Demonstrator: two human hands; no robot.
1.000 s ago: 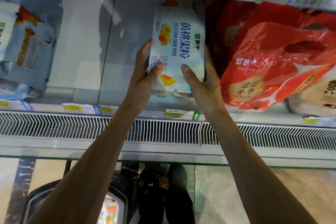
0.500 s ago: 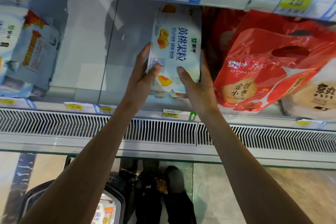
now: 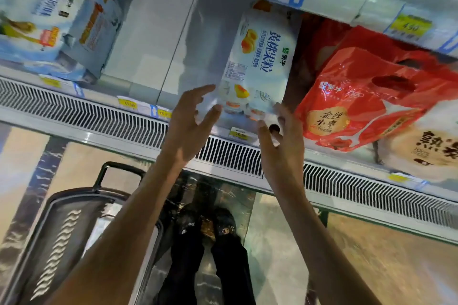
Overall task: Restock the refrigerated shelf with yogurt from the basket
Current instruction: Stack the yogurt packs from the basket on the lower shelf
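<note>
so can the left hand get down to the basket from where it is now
Probably yes: the left hand is open, off the yogurt pack, and the basket sits below it on the floor with nothing visible between.

A white, rectangular plastic-wrapped yogurt multipack with blue characters and yellow peach pictures (image 3: 260, 62) stands on end on the pale metal refrigerated shelf (image 3: 146, 57), near its front edge, leaning slightly. Just to its right, touching or nearly so, sits a glossy red plastic bag with a cut-out handle (image 3: 366, 96). Well apart, toward the shelf's left end, lie pale blue and white packs (image 3: 49, 22). The left hand (image 3: 190, 124) has its fingers spread at the multipack's lower left corner; the right hand (image 3: 282, 141), also spread, is at its lower right corner. Neither grips it. On the floor below stands a black plastic basket with a handle (image 3: 69, 230).
</note>
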